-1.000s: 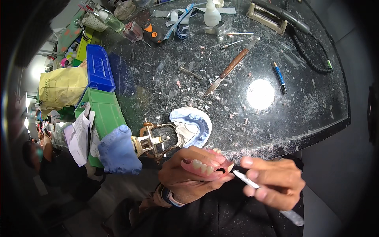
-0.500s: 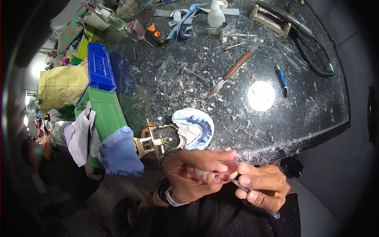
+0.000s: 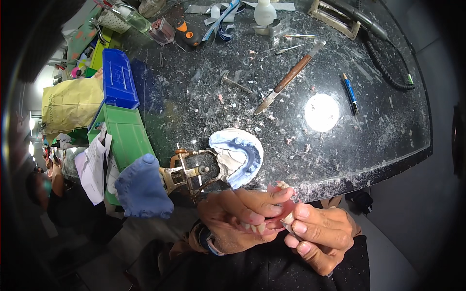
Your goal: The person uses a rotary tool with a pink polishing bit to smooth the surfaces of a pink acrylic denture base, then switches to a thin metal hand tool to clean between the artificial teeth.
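Over my lap, just off the bench's front edge, my left hand (image 3: 230,213) is closed around a pink denture (image 3: 288,208) with cream-coloured teeth. Its thumb and fingers cover much of the pink base. My right hand (image 3: 324,232) pinches a thin metal carving tool (image 3: 287,227), whose tip meets the denture's edge beside the teeth. Most of that tool is hidden behind the fingers. Left of the hands lies a metal articulator (image 3: 187,172). A blue-and-white dental cast (image 3: 248,155) sits at its right end, and a blue cast (image 3: 143,189) at its left.
A wooden-handled wax knife (image 3: 291,76) and a blue pen (image 3: 349,94) lie on the dark bench among shavings. Green (image 3: 127,131) and blue bins (image 3: 119,77) line the left side. A corded handpiece (image 3: 361,24) rests back right. Another person (image 3: 41,189) is far left.
My right hand has turned and the carving tool with it, so less of its shaft shows. The denture has tilted slightly in my left hand. The whole view has shifted a little.
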Action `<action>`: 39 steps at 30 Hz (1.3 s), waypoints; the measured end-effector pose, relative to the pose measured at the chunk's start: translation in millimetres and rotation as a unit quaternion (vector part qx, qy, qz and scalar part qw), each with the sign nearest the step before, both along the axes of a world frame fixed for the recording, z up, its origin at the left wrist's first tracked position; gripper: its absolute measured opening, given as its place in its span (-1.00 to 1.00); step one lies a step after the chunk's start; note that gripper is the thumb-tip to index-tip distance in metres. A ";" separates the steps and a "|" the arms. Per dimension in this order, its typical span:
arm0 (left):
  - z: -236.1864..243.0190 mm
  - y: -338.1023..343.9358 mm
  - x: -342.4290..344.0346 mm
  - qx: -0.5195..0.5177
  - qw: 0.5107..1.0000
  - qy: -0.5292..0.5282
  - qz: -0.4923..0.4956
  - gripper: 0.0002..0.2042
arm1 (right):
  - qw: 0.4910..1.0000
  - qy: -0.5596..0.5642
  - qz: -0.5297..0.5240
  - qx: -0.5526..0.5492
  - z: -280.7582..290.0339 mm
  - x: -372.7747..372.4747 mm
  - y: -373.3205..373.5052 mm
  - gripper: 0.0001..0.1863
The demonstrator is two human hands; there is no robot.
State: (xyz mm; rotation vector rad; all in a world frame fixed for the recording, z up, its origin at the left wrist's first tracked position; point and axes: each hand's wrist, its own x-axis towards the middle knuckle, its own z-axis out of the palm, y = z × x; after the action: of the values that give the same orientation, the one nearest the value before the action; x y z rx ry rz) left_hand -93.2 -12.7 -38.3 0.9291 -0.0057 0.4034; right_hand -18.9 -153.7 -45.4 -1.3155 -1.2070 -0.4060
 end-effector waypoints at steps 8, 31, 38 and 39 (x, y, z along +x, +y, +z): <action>-12.3 -3.3 -13.9 0.123 0.991 0.050 0.025 -0.70 | 1.000 -0.023 -0.009 -0.002 1.2 2.7 3.6 -0.74; -6.2 -7.5 -4.3 0.225 0.967 0.015 0.122 -0.73 | 0.983 0.138 0.074 0.098 6.0 11.2 8.9 -0.76; -11.4 2.2 -2.2 0.293 0.948 -0.051 0.112 -0.74 | 0.991 0.105 0.059 0.053 8.0 13.7 5.0 -0.71; -12.0 2.5 -1.1 0.316 0.938 -0.079 0.117 -0.74 | 0.993 0.099 0.061 0.023 8.3 13.6 3.7 -0.69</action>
State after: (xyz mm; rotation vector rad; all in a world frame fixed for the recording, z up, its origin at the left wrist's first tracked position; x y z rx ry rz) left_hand -94.3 -10.2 -50.3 1.5374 -0.1820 0.7194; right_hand -5.4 -150.0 -37.1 -1.2054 -1.0987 -0.2100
